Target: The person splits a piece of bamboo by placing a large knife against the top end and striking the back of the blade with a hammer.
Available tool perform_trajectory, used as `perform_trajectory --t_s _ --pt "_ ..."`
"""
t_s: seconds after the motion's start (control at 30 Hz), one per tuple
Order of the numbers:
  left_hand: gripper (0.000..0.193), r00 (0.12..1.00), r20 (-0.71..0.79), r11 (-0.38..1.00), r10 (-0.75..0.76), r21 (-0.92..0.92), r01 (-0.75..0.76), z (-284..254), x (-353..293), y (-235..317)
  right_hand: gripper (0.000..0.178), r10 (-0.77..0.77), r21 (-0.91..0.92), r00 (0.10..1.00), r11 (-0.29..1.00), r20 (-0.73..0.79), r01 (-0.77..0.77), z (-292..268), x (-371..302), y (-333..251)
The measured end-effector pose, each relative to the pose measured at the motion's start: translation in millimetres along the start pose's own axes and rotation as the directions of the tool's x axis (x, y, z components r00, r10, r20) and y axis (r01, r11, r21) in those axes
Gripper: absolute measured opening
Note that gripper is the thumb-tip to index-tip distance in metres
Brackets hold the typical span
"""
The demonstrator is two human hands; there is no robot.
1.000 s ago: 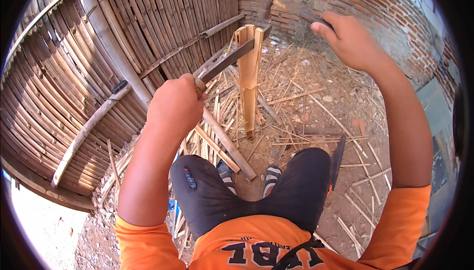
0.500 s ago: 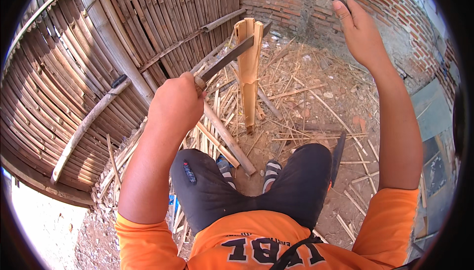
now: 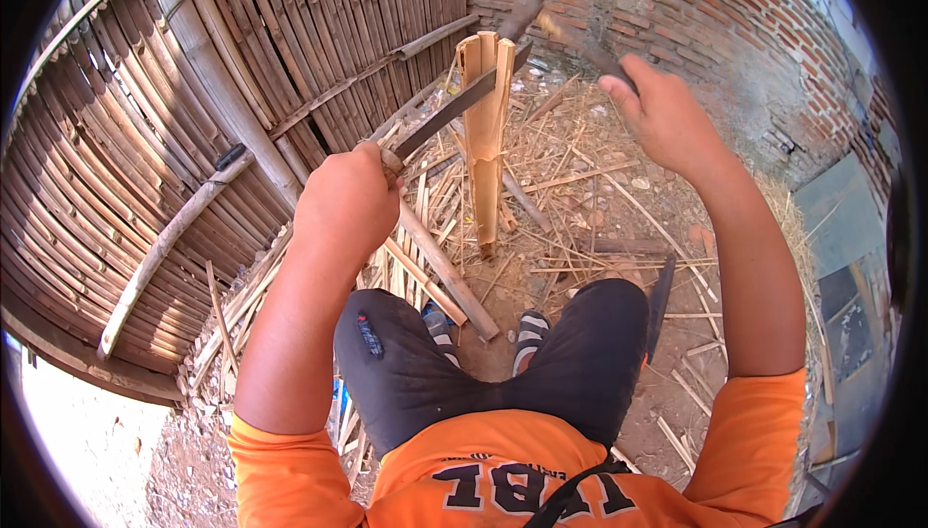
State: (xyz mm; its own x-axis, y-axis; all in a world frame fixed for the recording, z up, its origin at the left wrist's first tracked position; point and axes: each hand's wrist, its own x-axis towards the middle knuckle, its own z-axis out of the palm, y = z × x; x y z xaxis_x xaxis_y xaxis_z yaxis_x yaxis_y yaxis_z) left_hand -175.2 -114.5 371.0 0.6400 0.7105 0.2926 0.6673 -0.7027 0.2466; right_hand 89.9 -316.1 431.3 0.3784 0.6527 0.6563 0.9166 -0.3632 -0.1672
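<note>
A split bamboo section point(image 3: 486, 156) stands upright on the ground in front of my knees. My left hand point(image 3: 340, 201) is closed around the wooden handle of a machete point(image 3: 447, 116). Its blade lies across the bamboo's upper part, set into it a little below the top, with the tip sticking out on the far right. My right hand point(image 3: 669, 120) grips a wooden stick point(image 3: 525, 10) at its near end. The stick, partly smeared by motion, reaches left to just above the blade's tip; I cannot tell whether they touch.
Bamboo strips point(image 3: 425, 282) and splinters litter the dirt around my feet. A dark flat blade-like piece point(image 3: 661, 308) is beside my right knee. A bamboo slat wall point(image 3: 319, 35) rises at left, a brick wall point(image 3: 657, 21) at back, and grey sheets point(image 3: 843, 219) stand at right.
My right hand has come down and to the left, swinging the stick from the upper right toward the blade's tip. My left hand, the machete and the bamboo have hardly moved.
</note>
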Motion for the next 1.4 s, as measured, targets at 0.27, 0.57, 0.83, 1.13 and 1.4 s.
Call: perform_trajectory --t_s 0.27,0.57,0.83,1.13,1.4 --pt "0.031 1.000 0.001 1.000 -0.013 0.022 0.013 0 2 4 0.048 0.008 0.087 0.969 0.996 -0.247 0.014 -39 26 -4" --pt "0.030 0.999 0.038 0.999 -0.030 0.025 0.030 0 2 2 0.046 0.091 -0.175 0.996 0.980 -0.007 -0.091 -29 30 0" --pt "0.031 1.000 0.000 1.000 -0.029 0.002 0.029 3 2 -3 0.049 0.184 -0.266 0.855 0.962 0.485 -0.057 13 -18 -11" --pt "0.031 0.999 -0.006 0.998 -0.035 0.043 0.035 7 11 -13 0.055 0.092 0.057 0.991 0.995 -0.097 -0.087 -24 18 3" --pt "0.031 1.000 -0.006 0.998 -0.015 0.063 0.015 2 11 -12 0.049 0.043 -0.209 0.988 0.978 0.149 -0.011 19 17 -19"
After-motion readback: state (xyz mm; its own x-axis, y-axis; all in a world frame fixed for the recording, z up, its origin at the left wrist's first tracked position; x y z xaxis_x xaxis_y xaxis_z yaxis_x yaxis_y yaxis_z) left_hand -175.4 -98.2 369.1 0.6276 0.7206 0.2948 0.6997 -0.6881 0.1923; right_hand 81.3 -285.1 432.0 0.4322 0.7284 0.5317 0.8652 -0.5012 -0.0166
